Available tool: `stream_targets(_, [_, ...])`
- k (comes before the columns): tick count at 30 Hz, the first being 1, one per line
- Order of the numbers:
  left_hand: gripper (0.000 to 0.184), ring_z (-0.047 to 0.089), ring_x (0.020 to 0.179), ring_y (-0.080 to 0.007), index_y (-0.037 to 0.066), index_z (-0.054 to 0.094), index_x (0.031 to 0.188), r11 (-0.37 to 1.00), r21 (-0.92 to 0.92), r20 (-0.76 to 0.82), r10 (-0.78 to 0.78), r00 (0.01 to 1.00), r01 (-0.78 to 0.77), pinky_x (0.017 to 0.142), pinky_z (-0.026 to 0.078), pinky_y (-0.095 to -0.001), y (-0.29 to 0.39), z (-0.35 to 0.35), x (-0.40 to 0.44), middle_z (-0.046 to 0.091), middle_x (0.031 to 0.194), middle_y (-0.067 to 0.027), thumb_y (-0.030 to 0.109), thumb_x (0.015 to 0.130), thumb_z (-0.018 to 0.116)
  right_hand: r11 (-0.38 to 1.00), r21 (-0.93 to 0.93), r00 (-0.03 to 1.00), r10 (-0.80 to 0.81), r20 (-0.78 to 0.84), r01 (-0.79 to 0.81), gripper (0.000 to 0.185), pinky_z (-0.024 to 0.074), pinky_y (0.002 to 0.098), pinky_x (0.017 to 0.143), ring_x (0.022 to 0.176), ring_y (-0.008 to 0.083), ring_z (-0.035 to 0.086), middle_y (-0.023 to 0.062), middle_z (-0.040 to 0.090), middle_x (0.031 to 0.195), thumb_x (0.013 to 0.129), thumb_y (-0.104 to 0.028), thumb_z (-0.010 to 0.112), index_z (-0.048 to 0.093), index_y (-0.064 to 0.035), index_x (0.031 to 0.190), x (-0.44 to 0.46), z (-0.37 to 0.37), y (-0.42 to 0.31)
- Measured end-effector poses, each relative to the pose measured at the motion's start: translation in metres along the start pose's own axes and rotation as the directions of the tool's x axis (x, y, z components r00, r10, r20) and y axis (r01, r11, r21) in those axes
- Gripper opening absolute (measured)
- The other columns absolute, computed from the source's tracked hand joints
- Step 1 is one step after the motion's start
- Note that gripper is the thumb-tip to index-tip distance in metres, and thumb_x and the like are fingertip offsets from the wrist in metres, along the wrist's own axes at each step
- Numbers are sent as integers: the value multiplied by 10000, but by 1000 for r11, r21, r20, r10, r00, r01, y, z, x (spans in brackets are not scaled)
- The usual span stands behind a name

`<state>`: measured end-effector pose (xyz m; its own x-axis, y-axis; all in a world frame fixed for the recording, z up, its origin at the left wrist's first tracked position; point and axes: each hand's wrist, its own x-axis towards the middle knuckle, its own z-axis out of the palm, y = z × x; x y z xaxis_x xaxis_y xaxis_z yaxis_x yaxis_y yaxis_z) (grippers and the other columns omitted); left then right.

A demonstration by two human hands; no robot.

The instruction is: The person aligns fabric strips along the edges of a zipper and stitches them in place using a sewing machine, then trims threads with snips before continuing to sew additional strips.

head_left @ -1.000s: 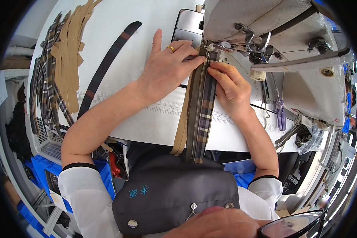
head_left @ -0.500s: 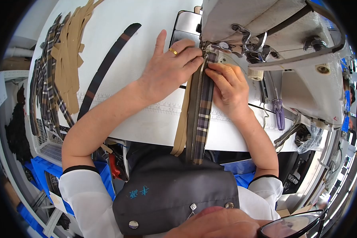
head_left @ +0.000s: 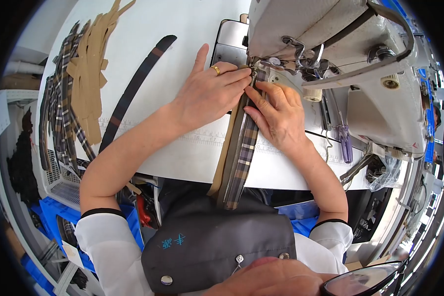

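Note:
A long zipper (head_left: 240, 129) with metal teeth lies layered with a plaid fabric strip (head_left: 246, 154) and a tan strip (head_left: 219, 167). Their top ends reach the needle area of a sewing machine (head_left: 320, 24), and their lower ends hang over the table edge onto the apron. My left hand (head_left: 209, 93) lies on the layers' left side just before the needle area, fingers stretched out and thumb apart. On the other side, my right hand (head_left: 280, 113) pinches the zipper and plaid edge between thumb and fingers. The fingers cover part of the zipper.
A dark curved strip (head_left: 139, 89) lies left of my left hand. Farther left are a pile of tan strips (head_left: 88, 84) and several plaid strips (head_left: 64, 98). A ruler scale (head_left: 202, 137) runs along the white table. A purple-handled screwdriver (head_left: 345, 143) is at the right.
The lower end of the zipper and strips has swung left. My right hand has shifted slightly left, its thumb now lower on the zipper. My left hand's fingers have flattened and straightened.

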<state>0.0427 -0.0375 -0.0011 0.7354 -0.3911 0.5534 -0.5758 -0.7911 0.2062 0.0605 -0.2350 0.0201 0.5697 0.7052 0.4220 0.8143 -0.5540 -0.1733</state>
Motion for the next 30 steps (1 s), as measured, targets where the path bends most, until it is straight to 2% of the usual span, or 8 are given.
stream_targets(2, [265, 556, 990, -113, 89, 667, 1011, 1000, -7, -11, -10, 1000, 10, 1021, 220, -634, 0, 0, 0, 618, 1091, 53, 148, 753, 657, 1000, -18, 1000, -19, -20, 18, 365, 441, 357, 819, 960, 250, 553, 68, 596, 1063, 719, -208, 729, 670, -87, 1058, 1, 0, 0])
stream_targets(7, [244, 558, 984, -110, 119, 677, 1000, 998, 68, -10, 4, 1000, -3, 1015, 234, -626, -4, 5, -2, 622, 1078, 82, 188, 768, 647, 996, -42, 995, -86, -59, 84, 344, 448, 327, 735, 945, 220, 571, 58, 589, 1077, 729, -217, 722, 659, -66, 1031, 1, 4, 5])
stream_targets(10, [261, 557, 1032, -108, 143, 679, 1052, 997, 68, 71, -31, 997, 26, 1045, 147, -591, -4, 2, -2, 630, 1145, 73, 200, 798, 658, 997, -20, 996, -75, -55, 74, 327, 455, 321, 729, 942, 219, 578, 59, 598, 1073, 734, -211, 721, 664, -66, 1021, 1, 4, 3])
stream_targets(19, [254, 554, 1045, -121, 140, 673, 1062, 997, -14, 68, -79, 995, 80, 1032, 150, -609, -5, 3, -2, 627, 1150, 74, 194, 816, 641, 996, -26, 993, -83, -86, 81, 313, 471, 332, 718, 942, 231, 586, 67, 616, 1063, 733, -206, 721, 670, -55, 1002, 1, 6, 4])
stream_targets(22, [243, 555, 1044, -128, 140, 672, 1060, 997, 7, 65, -75, 995, 75, 1031, 155, -610, -3, 3, -1, 629, 1141, 69, 196, 829, 624, 999, -17, 998, -33, -60, 32, 326, 483, 342, 809, 960, 255, 578, 69, 617, 1091, 735, -181, 718, 675, -72, 1040, 1, 3, -1])
stream_targets(25, [225, 554, 1069, -148, 136, 675, 1048, 996, 60, 85, -69, 994, 64, 1028, 164, -606, -1, -10, 5, 640, 1121, 38, 193, 842, 605, 1000, -12, 998, -23, -57, 22, 327, 480, 341, 815, 966, 253, 576, 64, 617, 1092, 739, -182, 714, 671, -73, 1044, 0, 3, -1])
stream_targets(28, [187, 578, 995, -171, 106, 679, 956, 939, 273, 169, -263, 950, 211, 1008, 307, -497, -21, -63, 15, 661, 991, 9, 225, 847, 585, 1000, -8, 998, -23, -57, 23, 324, 479, 342, 816, 973, 248, 575, 59, 614, 1099, 742, -185, 712, 670, -73, 1043, -1, 3, 0])
stream_targets(30, [202, 582, 1000, -206, 74, 676, 973, 846, 276, 244, -522, 818, 457, 961, 379, -397, -51, -91, 4, 655, 1042, -45, 198, 858, 564, 1000, -9, 998, -23, -61, 22, 321, 479, 342, 816, 973, 245, 575, 55, 614, 1101, 743, -185, 712, 670, -74, 1041, -2, 3, -1])
